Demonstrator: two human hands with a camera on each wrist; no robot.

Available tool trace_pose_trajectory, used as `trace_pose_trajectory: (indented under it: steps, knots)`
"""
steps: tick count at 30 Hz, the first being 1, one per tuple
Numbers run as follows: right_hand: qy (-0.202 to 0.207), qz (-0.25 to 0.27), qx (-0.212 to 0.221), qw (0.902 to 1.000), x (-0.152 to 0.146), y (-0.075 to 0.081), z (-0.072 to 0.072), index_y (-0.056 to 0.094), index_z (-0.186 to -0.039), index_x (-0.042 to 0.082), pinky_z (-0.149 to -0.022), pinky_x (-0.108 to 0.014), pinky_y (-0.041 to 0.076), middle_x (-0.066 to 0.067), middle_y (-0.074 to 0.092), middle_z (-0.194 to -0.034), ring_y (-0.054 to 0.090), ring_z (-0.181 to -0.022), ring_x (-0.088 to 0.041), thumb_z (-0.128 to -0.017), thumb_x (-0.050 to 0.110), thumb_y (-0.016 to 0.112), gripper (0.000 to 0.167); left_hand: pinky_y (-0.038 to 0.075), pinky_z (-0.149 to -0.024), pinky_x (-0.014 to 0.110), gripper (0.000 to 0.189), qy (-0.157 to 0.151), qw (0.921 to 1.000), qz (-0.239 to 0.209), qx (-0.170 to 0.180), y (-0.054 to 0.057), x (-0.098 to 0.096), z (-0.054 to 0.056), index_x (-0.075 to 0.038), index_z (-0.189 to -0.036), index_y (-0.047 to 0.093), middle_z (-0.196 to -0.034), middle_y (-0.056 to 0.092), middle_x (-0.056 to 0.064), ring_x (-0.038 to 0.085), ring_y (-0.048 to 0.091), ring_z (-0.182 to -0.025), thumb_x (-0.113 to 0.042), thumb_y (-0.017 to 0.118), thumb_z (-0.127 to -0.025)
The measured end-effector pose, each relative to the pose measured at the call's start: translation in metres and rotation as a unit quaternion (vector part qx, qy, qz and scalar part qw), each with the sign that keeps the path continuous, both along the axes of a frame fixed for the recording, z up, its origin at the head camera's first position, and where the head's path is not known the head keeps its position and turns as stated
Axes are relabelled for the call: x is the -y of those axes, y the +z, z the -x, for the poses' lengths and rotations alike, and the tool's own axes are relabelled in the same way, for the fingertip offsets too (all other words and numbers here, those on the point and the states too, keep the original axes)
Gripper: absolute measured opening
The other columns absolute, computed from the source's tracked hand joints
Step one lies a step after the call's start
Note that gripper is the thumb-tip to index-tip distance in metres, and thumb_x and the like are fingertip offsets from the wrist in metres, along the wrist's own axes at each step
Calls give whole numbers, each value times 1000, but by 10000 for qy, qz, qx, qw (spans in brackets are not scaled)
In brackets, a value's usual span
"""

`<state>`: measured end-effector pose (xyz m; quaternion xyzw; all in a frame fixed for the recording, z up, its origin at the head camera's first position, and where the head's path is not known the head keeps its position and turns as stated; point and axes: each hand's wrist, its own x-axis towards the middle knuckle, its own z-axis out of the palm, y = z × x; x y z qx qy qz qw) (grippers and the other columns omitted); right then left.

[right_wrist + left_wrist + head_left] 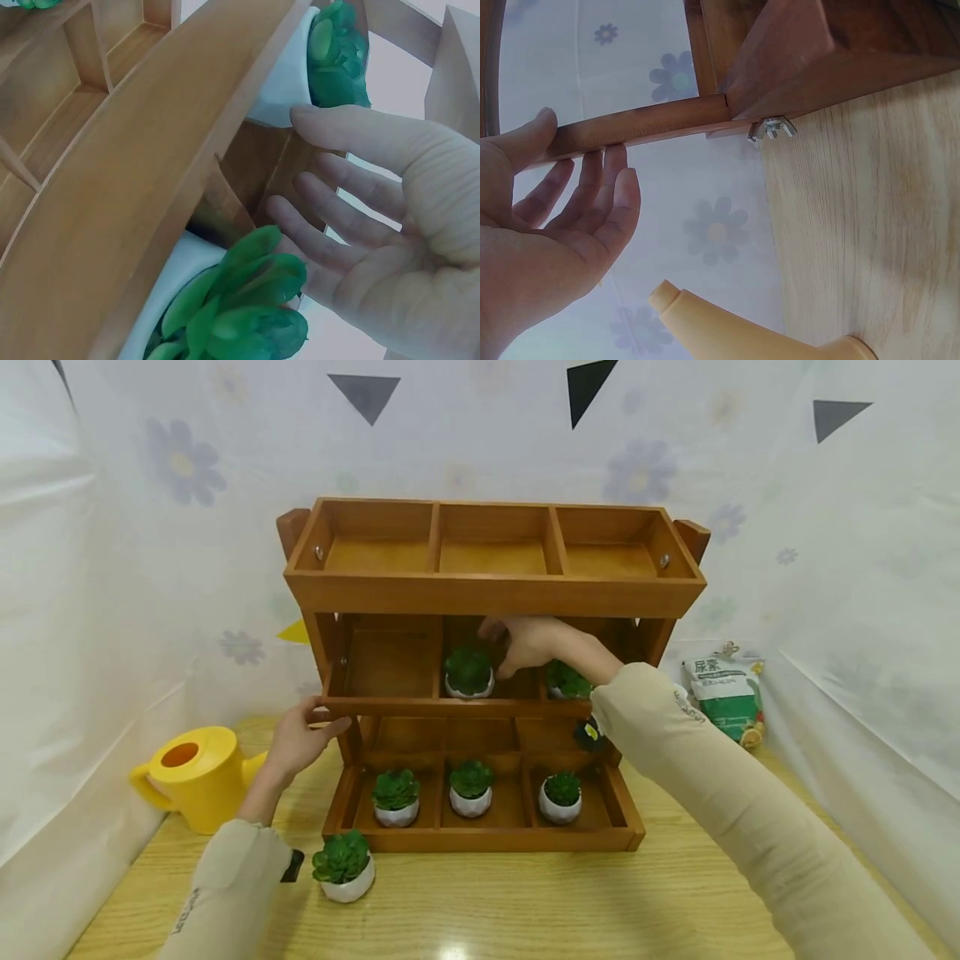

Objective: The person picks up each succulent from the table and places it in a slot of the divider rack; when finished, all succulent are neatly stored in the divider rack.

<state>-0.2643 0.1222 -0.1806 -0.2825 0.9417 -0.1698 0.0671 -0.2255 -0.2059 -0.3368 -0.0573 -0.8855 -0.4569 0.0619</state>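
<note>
My left hand [303,739] grips the left side of a three-tier wooden shelf [495,597]; in the left wrist view its thumb and fingers lie on either side of a wooden strut [645,124]. My right hand [528,647] reaches into the middle tier, its fingers spread. There, the thumb touches or nearly touches the white pot [281,94] of a green succulent [468,672] in the middle compartment. Another potted succulent [568,681] sits in the right compartment, partly hidden by my right arm. The top tier's three compartments hold nothing.
Three potted succulents [471,785] stand in the bottom tier. One more potted succulent [345,868] stands on the table [480,906] before it. A yellow watering can [202,777] is at left, a green-and-white bag [723,697] at right.
</note>
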Motion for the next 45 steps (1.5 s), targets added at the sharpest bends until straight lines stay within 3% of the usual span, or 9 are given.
trace_pose_trajectory:
  steps: [12,19,24,32,38,45]
  knots:
    - [230,79,-105,9996,-17,-2,-25,55,-130,2,-89,-42,49,-17,55,-128,57,-108,-31,-81,11,77,55,51,-87,51,50,-5,10000,11,20,2,0,-2,3,-135,45,-133,47,31,48,52,-115,-27,59,-97]
    - [857,579,-862,9909,-23,-11,-49,62,-120,1,-83,-40,52,-15,64,-113,61,-94,-27,-80,11,77,44,50,-87,52,51,-21,10000,63,38,-1,0,1,2,-136,45,-134,46,31,48,52,-116,-29,59,-97]
    - [1295,1002,-1069,9807,-12,-20,-69,65,-115,2,-80,-36,53,-11,66,-108,63,-91,-23,-82,11,77,37,49,-89,53,51,20,9999,66,95,-2,2,1,1,-136,45,-135,45,31,48,50,-118,-29,58,-97]
    - [1882,1143,-785,9723,12,-61,-92,62,-120,6,-76,-25,52,-4,65,-106,61,-88,-14,-84,14,74,38,50,-88,52,52,6,10000,15,98,-2,2,3,1,-137,44,-135,46,31,47,49,-119,-29,59,-97]
    - [1876,1123,-226,9756,29,-98,-97,63,-118,7,-75,-20,50,-4,65,-106,61,-85,-11,-86,14,73,34,51,-87,52,53,49,9999,58,116,-5,4,3,1,-138,44,-135,46,31,46,48,-120,-29,58,-97]
    - [1903,1059,386,9752,57,-153,-109,62,-119,9,-76,-16,48,-4,66,-109,62,-88,-11,-86,17,73,36,52,-85,50,54,18,9999,110,119,-4,5,2,1,-138,44,-136,45,31,46,49,-120,-31,57,-97]
